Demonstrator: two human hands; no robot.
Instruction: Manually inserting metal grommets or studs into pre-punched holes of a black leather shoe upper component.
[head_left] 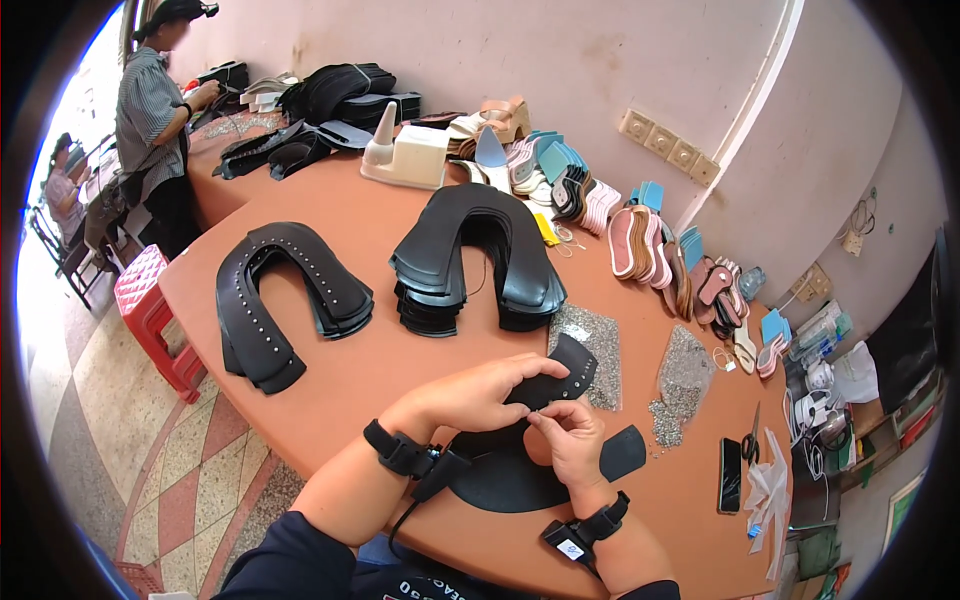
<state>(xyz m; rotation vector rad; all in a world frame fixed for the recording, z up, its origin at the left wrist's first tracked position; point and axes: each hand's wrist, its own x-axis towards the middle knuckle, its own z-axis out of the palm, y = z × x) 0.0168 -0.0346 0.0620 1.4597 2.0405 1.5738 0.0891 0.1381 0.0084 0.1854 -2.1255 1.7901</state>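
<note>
A black, curved leather-like strip (505, 487) lies in front of me, its raised end carrying a row of small shiny studs. My left hand (480, 395) grips that end, with the thumb below and fingers across the top. At the strip's inner edge, my right hand (570, 437) is closed in a pinch; whatever is between thumb and finger is too small to make out. Beyond my hands stands a tall stack of black U-shaped pieces (478, 215). To its left, a smaller pile of U-shaped pieces (262, 300) has studs along the top one.
Near my right hand are a bag of studs (600, 335), another bag (688, 360) and loose studs (668, 422). A phone (730, 475) and scissors (751, 440) lie farther right. Sandal parts (640, 245) line the wall. A red stool (155, 310) and a standing person (155, 110) are at left.
</note>
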